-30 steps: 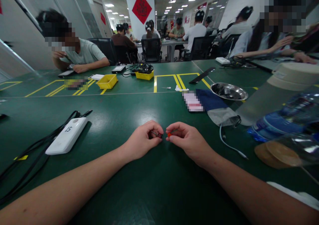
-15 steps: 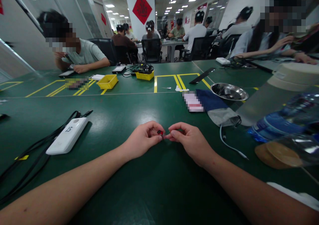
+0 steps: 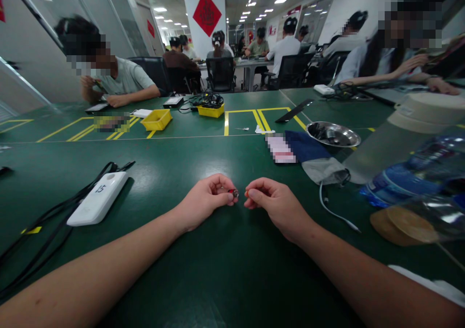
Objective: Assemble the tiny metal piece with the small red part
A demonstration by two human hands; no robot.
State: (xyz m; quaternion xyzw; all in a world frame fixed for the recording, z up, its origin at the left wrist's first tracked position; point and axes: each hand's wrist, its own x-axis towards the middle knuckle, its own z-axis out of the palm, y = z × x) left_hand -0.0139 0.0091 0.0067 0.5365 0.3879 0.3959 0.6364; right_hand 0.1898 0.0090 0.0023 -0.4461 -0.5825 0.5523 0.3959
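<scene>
Above the green table (image 3: 218,270), my left hand (image 3: 207,197) pinches a small red and dark piece with a shiny metal end (image 3: 234,193) between thumb and fingers. The metal end points right, and its exact kind is too small to tell. Just across a narrow gap is my right hand (image 3: 271,197), its thumb pressed against curled fingers. A tiny orange spot shows at those fingertips, but whether it is a held part I cannot make out. The two hands are apart.
A white power bank (image 3: 98,198) with black cables lies at left. To the right are a blurred phone (image 3: 281,148), a blue-grey pouch (image 3: 312,156), a metal bowl (image 3: 334,133), a large jug (image 3: 392,134) and plastic bottles (image 3: 407,173). Yellow trays (image 3: 157,119) stand farther back; people sit around.
The hands have separated: my left hand has shifted slightly left with the small red piece, opening a gap to my right fingertips. My right hand's fingers have curled in more.
</scene>
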